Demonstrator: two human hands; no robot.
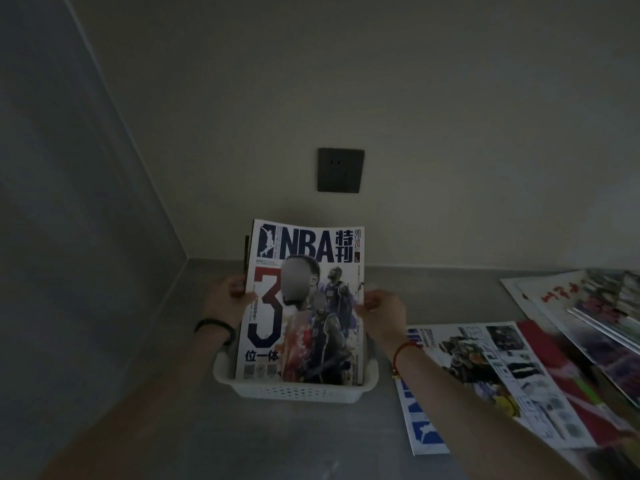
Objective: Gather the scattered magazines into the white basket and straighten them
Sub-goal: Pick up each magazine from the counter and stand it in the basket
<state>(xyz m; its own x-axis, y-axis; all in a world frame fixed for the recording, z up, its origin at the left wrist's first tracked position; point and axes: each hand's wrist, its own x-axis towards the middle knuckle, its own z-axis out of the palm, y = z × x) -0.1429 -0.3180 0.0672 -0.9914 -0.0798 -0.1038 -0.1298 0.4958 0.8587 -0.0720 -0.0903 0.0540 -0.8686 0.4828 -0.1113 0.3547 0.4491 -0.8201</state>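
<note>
Two bare hands steady an NBA magazine (304, 306) standing upright in the white basket (294, 389) on a grey counter (138, 427), near the corner of the wall. The left hand (227, 299) grips the cover's left edge, fingers curled around it; the right hand (384, 313) pinches the right edge — thumb in front, fingers behind. A second, darker spine shows just behind the top left corner. To the right, several more magazines (485, 382) lie flat and overlapping on the counter, well apart from the basket. A dark wall socket (341, 170) sits above — the room is dim.
</note>
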